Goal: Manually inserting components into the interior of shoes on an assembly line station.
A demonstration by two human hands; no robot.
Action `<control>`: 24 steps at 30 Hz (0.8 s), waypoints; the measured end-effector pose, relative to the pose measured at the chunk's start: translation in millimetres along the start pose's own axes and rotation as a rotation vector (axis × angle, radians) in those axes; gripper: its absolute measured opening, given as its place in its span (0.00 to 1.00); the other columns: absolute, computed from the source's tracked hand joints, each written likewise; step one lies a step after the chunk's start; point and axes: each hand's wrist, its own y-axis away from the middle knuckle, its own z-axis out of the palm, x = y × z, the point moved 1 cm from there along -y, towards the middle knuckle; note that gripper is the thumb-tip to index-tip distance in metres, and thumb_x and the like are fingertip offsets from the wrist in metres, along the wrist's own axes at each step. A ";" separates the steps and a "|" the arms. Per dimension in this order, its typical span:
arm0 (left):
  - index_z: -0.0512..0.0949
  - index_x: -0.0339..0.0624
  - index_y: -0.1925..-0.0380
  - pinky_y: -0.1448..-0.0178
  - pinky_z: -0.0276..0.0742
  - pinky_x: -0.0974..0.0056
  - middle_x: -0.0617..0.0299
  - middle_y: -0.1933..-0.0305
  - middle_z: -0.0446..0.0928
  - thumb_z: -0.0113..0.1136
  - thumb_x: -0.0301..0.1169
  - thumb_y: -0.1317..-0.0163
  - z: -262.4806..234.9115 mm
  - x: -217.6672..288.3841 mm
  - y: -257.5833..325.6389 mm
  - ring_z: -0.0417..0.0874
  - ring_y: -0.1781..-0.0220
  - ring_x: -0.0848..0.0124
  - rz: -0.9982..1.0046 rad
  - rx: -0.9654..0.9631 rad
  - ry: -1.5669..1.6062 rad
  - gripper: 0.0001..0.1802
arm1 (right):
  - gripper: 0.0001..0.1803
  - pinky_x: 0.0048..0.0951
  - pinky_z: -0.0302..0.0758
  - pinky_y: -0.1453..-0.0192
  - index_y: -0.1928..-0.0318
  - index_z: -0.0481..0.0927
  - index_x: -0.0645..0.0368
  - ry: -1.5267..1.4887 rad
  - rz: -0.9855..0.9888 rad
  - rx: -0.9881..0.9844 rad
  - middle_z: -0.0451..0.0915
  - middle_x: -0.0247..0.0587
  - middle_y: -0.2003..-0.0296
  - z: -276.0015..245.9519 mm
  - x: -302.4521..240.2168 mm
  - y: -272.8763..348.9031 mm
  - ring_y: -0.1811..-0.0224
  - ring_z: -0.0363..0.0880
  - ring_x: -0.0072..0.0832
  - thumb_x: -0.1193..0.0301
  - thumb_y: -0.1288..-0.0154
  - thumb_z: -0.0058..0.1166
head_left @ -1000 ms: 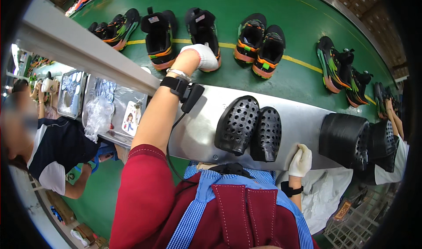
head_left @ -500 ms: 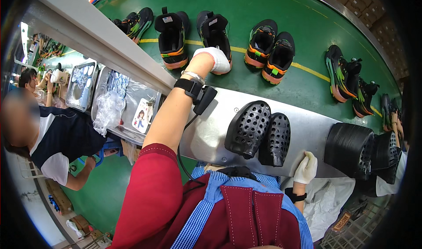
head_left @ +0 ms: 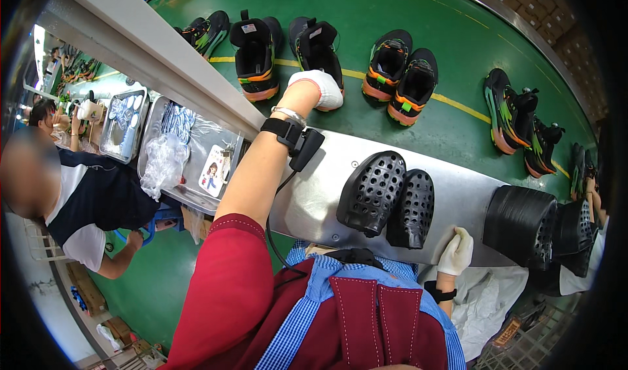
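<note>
Black shoe (head_left: 319,51): upper centre of frame | Left hand (head_left: 322,90): over heel, fingers hidden, grip cannot be told | Right hand (head_left: 455,252): lower right, curled, grip unclear | Step (judged): heel handling | Next move calls for: sure heel contact

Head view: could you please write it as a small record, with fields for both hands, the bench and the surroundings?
Left hand: white-gloved, at the heel of a black shoe; fingers mostly hidden
Right hand: white-gloved, fingers curled, at the near edge of the metal bench; nothing visible in it
On the bench: two black perforated forms side by side; more black forms farther right
Green surface: other black shoes with orange and green parts
Left side: co-worker near a crumpled plastic bag
</note>
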 end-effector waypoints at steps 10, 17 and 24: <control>0.80 0.32 0.54 0.48 0.78 0.61 0.45 0.54 0.81 0.45 0.52 0.42 -5.3 3.1 9.3 0.84 0.52 0.57 -0.047 0.016 0.032 0.33 | 0.07 0.37 0.74 0.57 0.62 0.80 0.60 -0.040 -0.021 0.040 0.79 0.45 0.68 -3.1 -6.1 -3.7 0.63 0.78 0.42 0.79 0.38 0.50; 0.80 0.30 0.57 0.58 0.80 0.62 0.47 0.61 0.83 0.51 0.43 0.44 -20.4 15.9 26.9 0.86 0.65 0.60 -0.052 -0.025 0.055 0.26 | 0.07 0.37 0.74 0.60 0.63 0.80 0.59 -0.051 -0.030 0.085 0.78 0.44 0.70 -7.5 -5.3 -3.4 0.66 0.78 0.42 0.79 0.39 0.50; 0.81 0.27 0.63 0.64 0.80 0.63 0.48 0.69 0.83 0.54 0.44 0.46 -20.5 20.1 27.0 0.85 0.74 0.63 -0.084 -0.034 0.068 0.26 | 0.06 0.37 0.74 0.60 0.64 0.80 0.58 -0.036 -0.025 0.090 0.78 0.43 0.70 -8.7 -2.5 -6.4 0.66 0.78 0.41 0.79 0.39 0.51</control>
